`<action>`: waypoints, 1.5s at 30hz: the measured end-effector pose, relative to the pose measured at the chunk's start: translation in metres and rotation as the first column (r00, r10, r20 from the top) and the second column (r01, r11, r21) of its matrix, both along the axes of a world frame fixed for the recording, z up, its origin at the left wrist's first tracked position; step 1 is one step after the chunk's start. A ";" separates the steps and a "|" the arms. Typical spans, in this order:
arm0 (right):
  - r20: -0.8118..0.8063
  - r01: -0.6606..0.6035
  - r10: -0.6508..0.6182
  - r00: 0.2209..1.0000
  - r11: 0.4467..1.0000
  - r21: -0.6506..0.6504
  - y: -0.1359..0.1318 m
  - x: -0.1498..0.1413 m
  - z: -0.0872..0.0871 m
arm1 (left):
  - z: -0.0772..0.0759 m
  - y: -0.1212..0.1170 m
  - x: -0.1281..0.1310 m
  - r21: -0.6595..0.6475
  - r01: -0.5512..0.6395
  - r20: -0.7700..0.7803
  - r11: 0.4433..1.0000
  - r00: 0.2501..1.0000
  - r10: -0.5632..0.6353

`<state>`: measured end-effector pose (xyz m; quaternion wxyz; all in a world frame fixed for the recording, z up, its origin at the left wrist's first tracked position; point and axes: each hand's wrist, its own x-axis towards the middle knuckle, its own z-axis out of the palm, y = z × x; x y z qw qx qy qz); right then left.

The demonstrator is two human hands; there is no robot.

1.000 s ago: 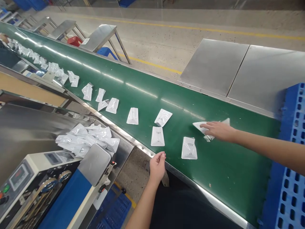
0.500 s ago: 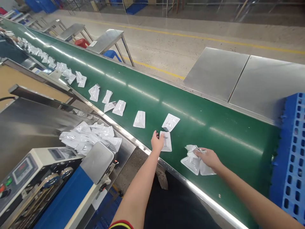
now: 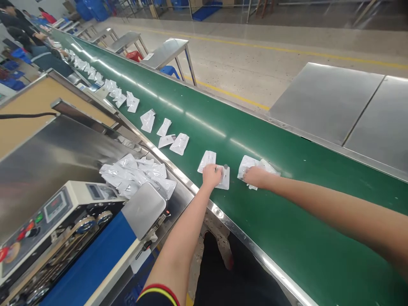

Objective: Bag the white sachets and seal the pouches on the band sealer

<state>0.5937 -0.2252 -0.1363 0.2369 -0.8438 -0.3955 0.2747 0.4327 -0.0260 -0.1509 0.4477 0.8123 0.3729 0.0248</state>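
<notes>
I have the left hand (image 3: pixel 212 175) palm-down on a white foil pouch (image 3: pixel 225 182), with its fingers lying across the pouch's crinkled top. From this view, I cannot tell whether they pinch the film or only press on it. A second pouch (image 3: pixel 206 161), tapered and glossy, lies just beyond, touching those fingers. The right hand (image 3: pixel 256 177) sits on a crumpled cluster of pouches (image 3: pixel 250 163), fingers curled over the shiny film, but I cannot tell whether it has closed on them or is only resting there.

All of these lie on the smooth green conveyor belt (image 3: pixel 287 127), close to its stainless steel rail (image 3: pixel 242 242), which is studded with round fasteners. More flat pouches (image 3: pixel 148 121) run in a loose line up the belt. To the left of the rail, a slippery heap of pouches (image 3: pixel 137 176) lies on a brushed steel table (image 3: pixel 54 157), beside a band sealer (image 3: pixel 54 208) with a digital readout and a blue body. Flat steel panels (image 3: pixel 328 102) lie beyond the belt's far edge.
</notes>
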 end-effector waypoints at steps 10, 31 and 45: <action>-0.266 0.101 -0.128 0.955 0.989 -0.110 -0.058 -0.053 0.057 | 0.032 -0.004 0.001 0.064 0.156 -0.038 0.986 0.987 -0.154; -0.260 -0.350 0.442 0.859 0.876 0.333 0.437 -0.209 0.135 | 0.153 0.168 -0.236 -0.153 -0.852 0.270 0.501 0.452 0.850; 0.065 -0.473 0.497 0.865 0.767 0.433 0.405 -0.232 0.024 | 0.180 0.063 -0.385 -0.343 -0.597 0.345 0.725 0.638 0.689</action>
